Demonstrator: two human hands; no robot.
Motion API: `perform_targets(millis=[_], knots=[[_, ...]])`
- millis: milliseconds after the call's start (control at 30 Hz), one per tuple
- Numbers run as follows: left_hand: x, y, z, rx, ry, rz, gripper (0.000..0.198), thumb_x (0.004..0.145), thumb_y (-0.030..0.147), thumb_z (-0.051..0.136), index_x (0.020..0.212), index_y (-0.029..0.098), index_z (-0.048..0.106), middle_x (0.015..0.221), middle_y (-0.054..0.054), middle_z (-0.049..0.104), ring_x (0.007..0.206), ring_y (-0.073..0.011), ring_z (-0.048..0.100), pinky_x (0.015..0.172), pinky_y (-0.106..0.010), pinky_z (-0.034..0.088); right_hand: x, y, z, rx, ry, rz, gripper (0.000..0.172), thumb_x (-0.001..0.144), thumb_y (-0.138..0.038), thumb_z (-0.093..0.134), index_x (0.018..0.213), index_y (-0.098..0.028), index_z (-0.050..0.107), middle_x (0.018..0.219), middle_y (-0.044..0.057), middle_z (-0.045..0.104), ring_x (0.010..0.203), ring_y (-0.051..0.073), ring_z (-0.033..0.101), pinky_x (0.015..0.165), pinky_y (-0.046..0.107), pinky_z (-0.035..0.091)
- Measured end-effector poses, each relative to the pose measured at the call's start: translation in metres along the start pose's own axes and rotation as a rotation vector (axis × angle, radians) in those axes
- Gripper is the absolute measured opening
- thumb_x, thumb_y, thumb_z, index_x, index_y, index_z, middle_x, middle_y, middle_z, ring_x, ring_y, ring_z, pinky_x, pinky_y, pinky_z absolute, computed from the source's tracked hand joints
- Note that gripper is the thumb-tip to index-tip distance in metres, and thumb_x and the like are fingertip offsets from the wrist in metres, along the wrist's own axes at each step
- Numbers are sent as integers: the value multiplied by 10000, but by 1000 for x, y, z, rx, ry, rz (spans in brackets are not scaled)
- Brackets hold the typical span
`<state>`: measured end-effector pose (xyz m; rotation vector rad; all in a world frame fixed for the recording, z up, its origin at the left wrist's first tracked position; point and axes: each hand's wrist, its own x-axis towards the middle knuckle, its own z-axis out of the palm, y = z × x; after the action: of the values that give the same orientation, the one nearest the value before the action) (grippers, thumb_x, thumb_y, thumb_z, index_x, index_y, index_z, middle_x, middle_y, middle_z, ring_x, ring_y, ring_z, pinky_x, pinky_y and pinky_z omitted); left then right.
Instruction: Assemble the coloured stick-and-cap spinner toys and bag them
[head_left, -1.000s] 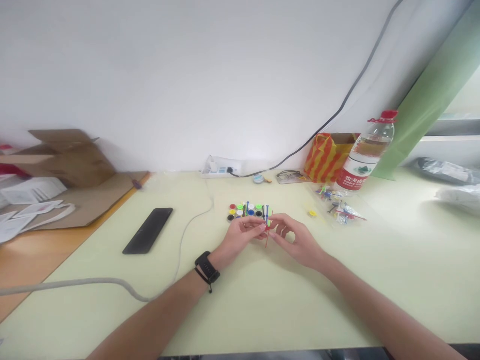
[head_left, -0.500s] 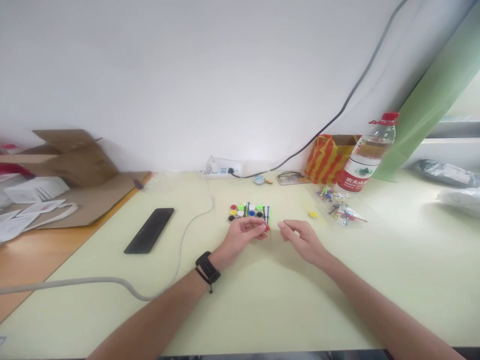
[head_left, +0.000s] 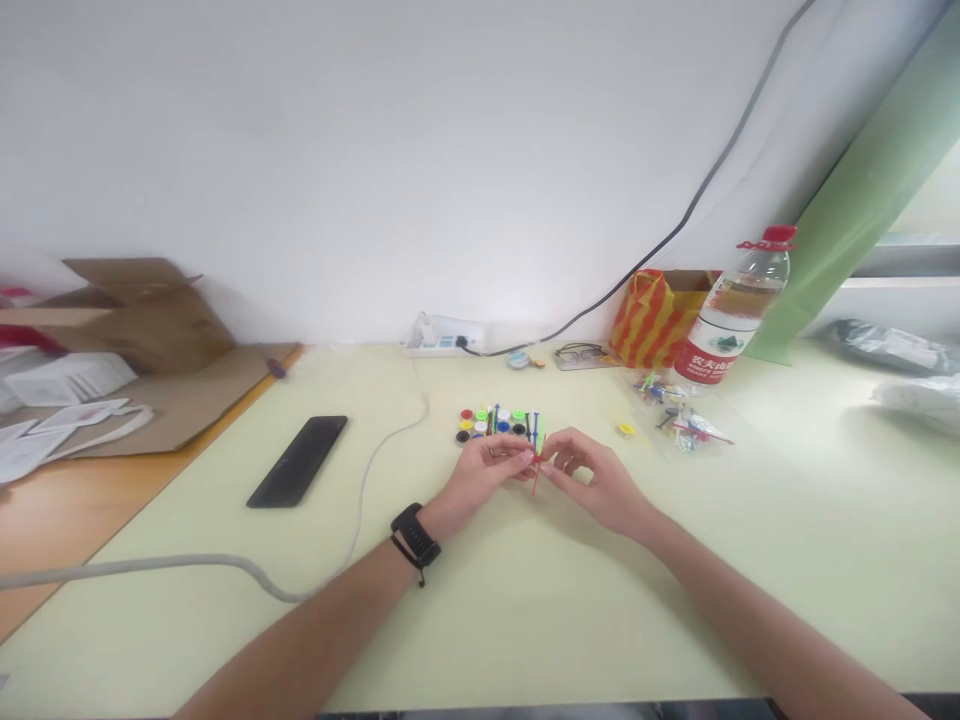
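A small red piece [head_left: 535, 480] with a thin stick pointing down sits between the fingertips of both hands. My left hand [head_left: 489, 474], with a black watch on its wrist, pinches it from the left. From the right, my right hand [head_left: 589, 476] has its thumb and fingers closed at the piece; how much it grips is too small to tell. Just beyond my left hand lie several round coloured pieces [head_left: 481, 426] in rows. Blue and green sticks [head_left: 535, 425] lie at their right side, partly hidden by the fingers.
A black phone [head_left: 298, 461] and a grey cable [head_left: 364, 480] lie to the left. A yellow piece [head_left: 625, 429], a plastic bag of small parts [head_left: 686, 425], a striped bag [head_left: 652, 320] and a water bottle [head_left: 724, 330] are on the right. Glasses [head_left: 583, 353] lie behind.
My right hand has moved left to meet my left hand at the red piece. The thin red stick now shows below the fingertips.
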<state>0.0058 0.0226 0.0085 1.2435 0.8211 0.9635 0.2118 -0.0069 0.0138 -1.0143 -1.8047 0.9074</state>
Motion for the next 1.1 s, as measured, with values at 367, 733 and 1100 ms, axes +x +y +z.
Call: perform_targets(millis=[367, 733, 1100], knots=[[1, -2, -1, 2, 17, 10, 343, 785, 380, 840, 1011, 132, 767, 940, -99, 771, 833, -195, 726, 805, -325, 588, -3, 10, -2, -40, 77, -21, 635, 968, -442, 572, 1521, -265, 317, 1040, 49, 639, 698, 151, 597, 651, 306, 548], [-1, 1, 1, -7, 27, 16, 377, 746, 398, 866, 992, 131, 765, 901, -99, 775, 771, -196, 731, 810, -349, 592, 0, 1, -7, -36, -13, 42, 356, 956, -508, 583, 773, -208, 529, 700, -4, 562, 624, 138, 502, 561, 266, 427], [-1, 1, 1, 16, -14, 19, 371, 767, 403, 848, 1008, 134, 763, 902, -97, 765, 784, -193, 725, 803, -339, 590, 0, 6, 0, 0, 18, 10, 187, 958, -407, 605, 1013, -228, 614, 962, 48, 681, 783, 169, 649, 690, 310, 551]])
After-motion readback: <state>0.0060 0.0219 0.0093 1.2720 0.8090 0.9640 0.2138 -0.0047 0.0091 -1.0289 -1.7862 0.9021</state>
